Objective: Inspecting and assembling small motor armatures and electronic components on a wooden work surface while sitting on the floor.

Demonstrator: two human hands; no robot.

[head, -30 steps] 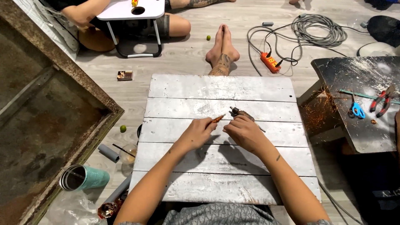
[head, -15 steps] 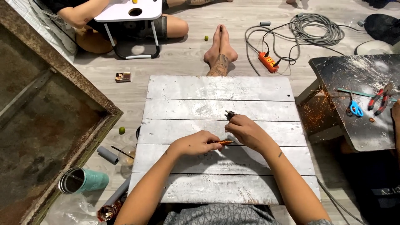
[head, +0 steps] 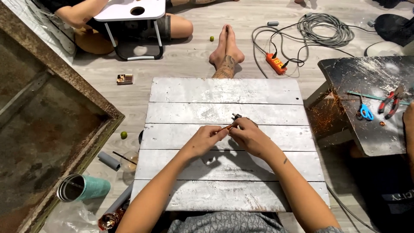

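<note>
Hands (head: 228,136) rejoined, pinching perhaps copper wire (head: 227,127).

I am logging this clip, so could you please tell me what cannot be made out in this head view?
- Small dark part in the right hand: mostly hidden by its fingers; kind unclear.
- Thin orange piece pinched by the left hand: too small to identify.
- Seated person behind the white stool: cut off by the top edge.

Bare forearms, no sleeves or gloves; small dark mark on right forearm (head: 285,161); grey patterned garment (head: 224,222) at lap.
</note>
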